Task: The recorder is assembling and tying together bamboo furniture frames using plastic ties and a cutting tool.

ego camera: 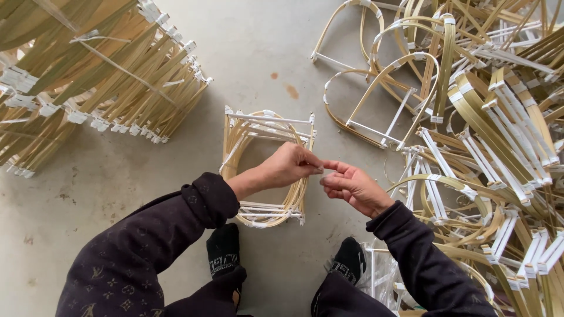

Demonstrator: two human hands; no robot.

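Head view: left hand (286, 166) pinched shut, fingertips meeting right hand (352, 186) fingertips; held item too small to identify. Right hand half-curled, thumb and forefinger pinched. Directly beneath left hand: stack of bent bamboo frames (265, 170) with white tape joints, flat on concrete floor (252, 53). Right of right hand: loose frame pile (487, 135). Far left of left hand: bundled frames (88, 76). Near right wrist: clear plastic bag (385, 276). Black socks (224, 249) below hands.
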